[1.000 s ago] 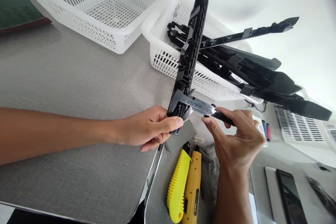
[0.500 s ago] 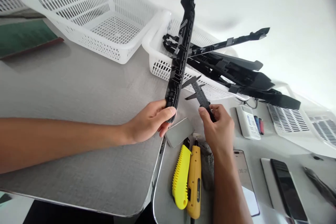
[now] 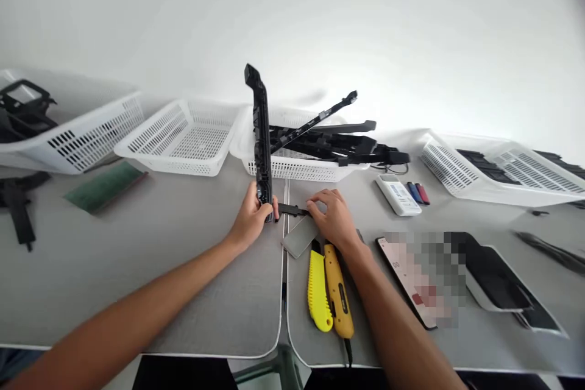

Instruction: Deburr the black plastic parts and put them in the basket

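My left hand (image 3: 249, 222) is closed around the lower end of a long black plastic strip (image 3: 262, 146), ribbed along its length and bent at the top. The strip stands nearly upright in front of the white baskets. My right hand (image 3: 336, 219) has its fingertips on one end of a black caliper (image 3: 293, 210), low over the table beside the strip's foot. The caliper's jaws are partly hidden near my left fingers. Just below it lies a grey rectangular block (image 3: 300, 239). Closer to me are a yellow utility knife (image 3: 319, 292) and an orange-yellow corded tool (image 3: 339, 292).
More black strips (image 3: 320, 143) stick out of a white basket (image 3: 292, 170) behind my hands. Another white basket (image 3: 183, 164) stands to its left, near a green pad (image 3: 107, 186). Rightward lie a white device (image 3: 397, 195) and a phone (image 3: 406, 283). A seam splits the grey tables.
The caliper has gone from tilted up beside the strip to nearly level, low over the table. My right hand has turned inward. The view has drawn back, showing more of the tables.
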Demonstrator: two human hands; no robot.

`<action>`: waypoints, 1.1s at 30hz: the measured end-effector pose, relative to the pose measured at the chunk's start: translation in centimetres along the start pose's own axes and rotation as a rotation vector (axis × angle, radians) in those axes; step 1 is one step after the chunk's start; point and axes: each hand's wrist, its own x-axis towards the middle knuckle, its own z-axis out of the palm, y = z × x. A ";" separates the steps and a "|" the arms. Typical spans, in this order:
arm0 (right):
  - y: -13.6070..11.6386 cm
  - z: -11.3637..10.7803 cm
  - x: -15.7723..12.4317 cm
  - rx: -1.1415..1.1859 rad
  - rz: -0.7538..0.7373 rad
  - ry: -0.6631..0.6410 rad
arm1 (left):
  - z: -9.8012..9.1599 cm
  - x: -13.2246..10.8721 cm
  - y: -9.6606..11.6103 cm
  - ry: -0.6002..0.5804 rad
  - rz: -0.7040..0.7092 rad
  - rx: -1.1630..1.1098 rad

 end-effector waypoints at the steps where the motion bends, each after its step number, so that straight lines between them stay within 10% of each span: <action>1: 0.0 0.0 0.1 0.001 0.001 0.017 | -0.4 0.2 0.0 0.027 0.000 0.006; 8: -1.1 -3.8 -0.6 -0.029 0.068 0.157 | -1.5 -0.1 -0.1 0.118 0.062 0.173; 15: 4.2 -10.6 -11.8 -0.208 0.463 0.218 | -2.6 -0.3 -0.3 0.134 0.107 0.273; 19: 6.7 -10.5 -15.3 -0.380 0.632 0.010 | -2.7 0.0 0.0 0.135 0.130 0.292; 33: 6.9 -9.1 -15.1 -0.364 0.732 0.087 | -4.5 0.1 0.7 0.179 0.151 0.320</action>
